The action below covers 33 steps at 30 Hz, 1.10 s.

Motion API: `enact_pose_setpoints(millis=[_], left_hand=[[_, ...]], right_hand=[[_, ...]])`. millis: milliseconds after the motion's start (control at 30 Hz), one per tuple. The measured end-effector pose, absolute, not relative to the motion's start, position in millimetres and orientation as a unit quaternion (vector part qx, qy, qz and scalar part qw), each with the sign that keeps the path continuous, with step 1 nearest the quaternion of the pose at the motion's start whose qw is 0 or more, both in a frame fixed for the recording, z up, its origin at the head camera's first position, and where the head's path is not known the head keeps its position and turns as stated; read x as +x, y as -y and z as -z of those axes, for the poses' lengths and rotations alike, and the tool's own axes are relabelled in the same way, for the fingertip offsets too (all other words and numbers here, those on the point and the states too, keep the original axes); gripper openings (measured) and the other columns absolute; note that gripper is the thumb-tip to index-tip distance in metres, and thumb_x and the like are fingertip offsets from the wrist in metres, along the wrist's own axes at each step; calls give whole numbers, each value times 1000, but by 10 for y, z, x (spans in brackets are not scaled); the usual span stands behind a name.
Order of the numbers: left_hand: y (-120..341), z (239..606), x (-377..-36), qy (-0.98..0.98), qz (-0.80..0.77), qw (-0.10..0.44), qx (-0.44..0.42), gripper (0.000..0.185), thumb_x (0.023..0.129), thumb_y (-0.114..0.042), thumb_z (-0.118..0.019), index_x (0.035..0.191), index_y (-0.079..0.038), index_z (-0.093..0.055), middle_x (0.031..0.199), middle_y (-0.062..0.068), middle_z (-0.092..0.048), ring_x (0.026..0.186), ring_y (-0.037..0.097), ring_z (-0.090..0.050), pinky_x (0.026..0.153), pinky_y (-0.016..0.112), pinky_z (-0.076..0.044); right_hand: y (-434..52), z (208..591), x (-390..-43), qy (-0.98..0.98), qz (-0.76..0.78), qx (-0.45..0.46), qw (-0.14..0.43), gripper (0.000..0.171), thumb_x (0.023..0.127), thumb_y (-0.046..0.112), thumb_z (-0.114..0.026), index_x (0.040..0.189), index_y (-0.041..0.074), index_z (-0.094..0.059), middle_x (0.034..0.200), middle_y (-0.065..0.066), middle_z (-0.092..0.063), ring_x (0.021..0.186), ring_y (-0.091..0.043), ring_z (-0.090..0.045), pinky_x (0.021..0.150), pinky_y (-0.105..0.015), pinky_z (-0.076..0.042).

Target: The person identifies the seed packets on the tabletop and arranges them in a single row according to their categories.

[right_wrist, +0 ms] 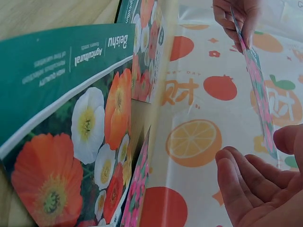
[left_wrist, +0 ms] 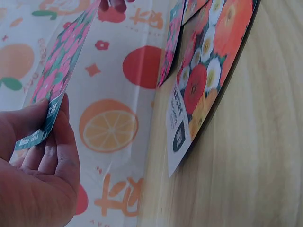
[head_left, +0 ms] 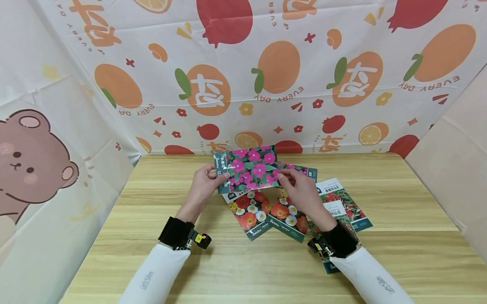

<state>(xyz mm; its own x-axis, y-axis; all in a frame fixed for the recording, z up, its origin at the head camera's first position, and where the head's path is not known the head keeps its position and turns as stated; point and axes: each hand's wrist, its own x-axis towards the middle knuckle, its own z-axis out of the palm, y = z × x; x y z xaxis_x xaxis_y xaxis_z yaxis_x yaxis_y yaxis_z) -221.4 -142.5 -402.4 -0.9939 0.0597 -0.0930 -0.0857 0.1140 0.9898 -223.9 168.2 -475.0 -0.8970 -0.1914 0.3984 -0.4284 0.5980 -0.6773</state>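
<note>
My left hand (head_left: 204,183) pinches the left end of a seed packet (head_left: 252,167) printed with pink flowers, thumb on its front. The left wrist view shows this packet (left_wrist: 61,61) raised above the table, with the fingers behind it. At its right end is my right hand (head_left: 302,190); in the right wrist view its thumb (right_wrist: 289,142) and fingers stand apart around the packet's edge. A second pink-flower packet (head_left: 309,172) lies partly hidden behind. Below the raised packet, two poppy packets, one on the left (head_left: 250,215) and one on the right (head_left: 289,218), lie angled on the table.
To the right, two packets with red flowers lie on the wooden table (head_left: 240,274), one farther back (head_left: 347,202) and one (head_left: 336,209) partly under my right forearm. A fruit-print cloth (head_left: 240,79) rises behind the table; pale cloth walls stand at both sides.
</note>
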Motion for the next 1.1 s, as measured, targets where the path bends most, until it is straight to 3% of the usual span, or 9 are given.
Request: enact_pose_setpoints(millis=[200,367,500,600,800,900,1100], left_hand=[[1373,4055,-2196,-739,-672,44,-2,33,98,-12,-73,128,-2,-61,98,12,-79,83,15,-75,86,27,-53],[1311,4071,-2172,-718,-695,40,-17,36,99,-11,-72,131,-2,-60,106,15,-78,89,16,-76,88,28,-57],[1215,4104,-2138,-663,-747,38,-33,41,100,-7,-69,138,-1,-56,112,16,-76,93,16,-75,89,30,-59],[1140,4133,-2117,-612,-789,37,-45,42,100,-4,-67,141,-1,-54,114,16,-76,95,16,-75,89,31,-59],[997,4155,-2071,-537,-840,39,-60,43,101,0,-63,143,1,-52,123,16,-72,97,16,-75,90,32,-59],[938,4152,-2044,-516,-854,40,-59,41,101,0,-62,142,1,-52,120,12,-73,97,17,-75,90,32,-59],[848,4153,-1997,-494,-866,40,-73,41,101,0,-62,141,-2,-52,123,13,-71,101,18,-74,92,33,-58]], right_hand=[[-1820,5141,-2503,881,-426,141,148,37,109,50,-45,140,35,-58,117,14,-67,105,-6,-63,92,-33,-51],[-1811,5138,-2538,867,-469,113,127,38,106,57,-47,136,39,-60,112,17,-68,102,-3,-64,92,-30,-52],[-1710,4871,-2414,792,-597,107,67,44,106,51,-54,139,24,-61,111,2,-73,100,-12,-69,91,-28,-57],[-1613,4568,-2288,717,-691,90,15,50,106,43,-59,141,8,-58,117,-14,-71,106,-26,-70,94,-37,-57],[-1459,4455,-2324,678,-732,60,20,49,104,43,-63,135,6,-62,121,-21,-70,110,-32,-70,98,-41,-56],[-1355,4233,-2227,670,-741,46,17,45,105,36,-63,133,0,-63,118,-24,-69,111,-37,-68,99,-44,-55],[-1227,4047,-2185,659,-752,24,12,41,104,32,-65,130,0,-64,102,-9,-73,101,-30,-71,95,-40,-57]])
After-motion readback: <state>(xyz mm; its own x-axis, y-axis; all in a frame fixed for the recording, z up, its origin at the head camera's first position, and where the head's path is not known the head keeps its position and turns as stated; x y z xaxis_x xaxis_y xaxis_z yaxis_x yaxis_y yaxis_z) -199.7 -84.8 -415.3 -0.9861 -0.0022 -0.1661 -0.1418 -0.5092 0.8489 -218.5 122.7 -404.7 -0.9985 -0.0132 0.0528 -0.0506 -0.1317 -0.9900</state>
